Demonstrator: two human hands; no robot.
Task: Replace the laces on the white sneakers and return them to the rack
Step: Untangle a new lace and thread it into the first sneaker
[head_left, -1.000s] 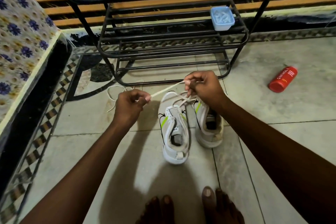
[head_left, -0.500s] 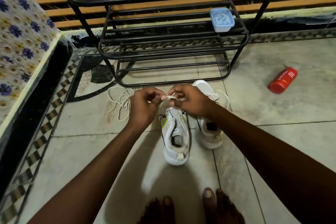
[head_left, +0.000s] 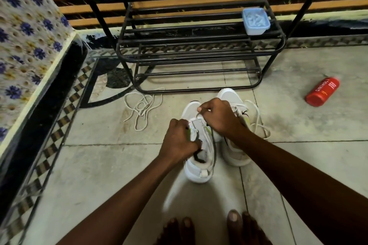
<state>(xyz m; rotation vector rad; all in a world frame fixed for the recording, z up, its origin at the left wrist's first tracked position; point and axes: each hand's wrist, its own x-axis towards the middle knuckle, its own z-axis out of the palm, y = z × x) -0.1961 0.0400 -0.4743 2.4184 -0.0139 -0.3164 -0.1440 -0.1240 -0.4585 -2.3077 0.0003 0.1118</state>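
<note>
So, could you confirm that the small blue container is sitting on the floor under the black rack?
Not quite: the head view shows the small blue container sitting on a shelf of the black rack, not on the floor.

The tiled floor (head_left: 298,165) carries it all. Two white sneakers (head_left: 196,173) stand side by side right under your fingers (head_left: 200,109), toes toward the black rack (head_left: 199,56), which stands on the floor just beyond them. A loose lace (head_left: 142,108) lies tangled left of your fingers. A red bottle (head_left: 322,91) lies on its side well off to the right. A blue tub (head_left: 255,21) sits on a rack shelf.
</note>
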